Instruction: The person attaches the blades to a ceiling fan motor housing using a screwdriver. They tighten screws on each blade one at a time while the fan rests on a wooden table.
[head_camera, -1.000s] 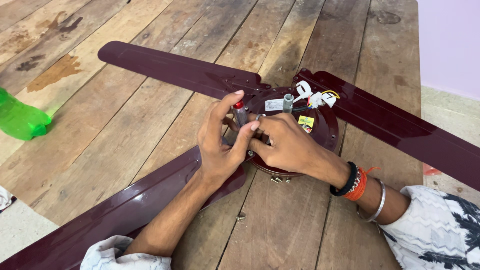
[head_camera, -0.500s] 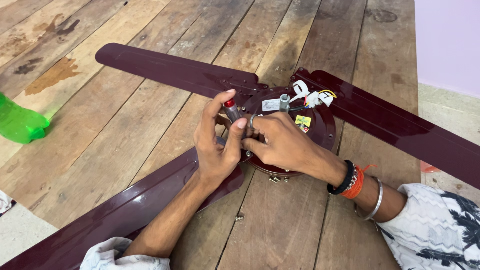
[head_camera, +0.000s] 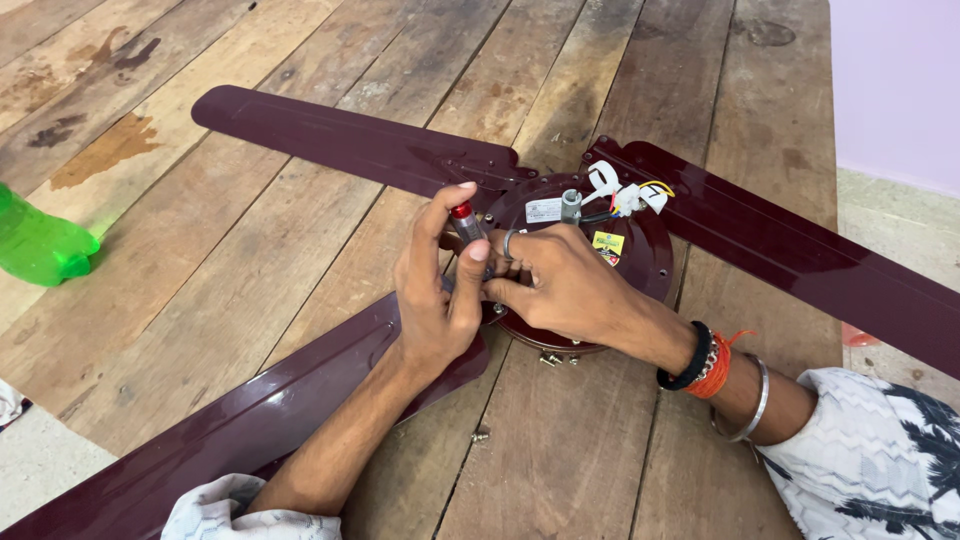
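A maroon ceiling fan lies on a wooden table, its round motor hub (head_camera: 640, 250) in the middle with three blades; one blade (head_camera: 340, 140) reaches far left, one (head_camera: 800, 250) right, one (head_camera: 220, 430) toward me. My left hand (head_camera: 435, 295) grips a screwdriver (head_camera: 466, 225) with a red-capped handle, held upright at the hub's near-left edge. My right hand (head_camera: 560, 285) rests on the hub beside it, fingers pinching at the screwdriver's lower part. White connectors and coloured wires (head_camera: 630, 195) sit by the grey shaft (head_camera: 571, 205).
A green plastic bottle (head_camera: 40, 245) lies at the table's left edge. Loose screws (head_camera: 480, 435) rest on the planks near my left forearm, and more (head_camera: 555, 358) under the hub's rim. A pale wall (head_camera: 900, 80) rises at the right.
The view has shifted slightly. My left hand's grip on the screwdriver has turned a little; both hands stay at the hub's near-left edge.
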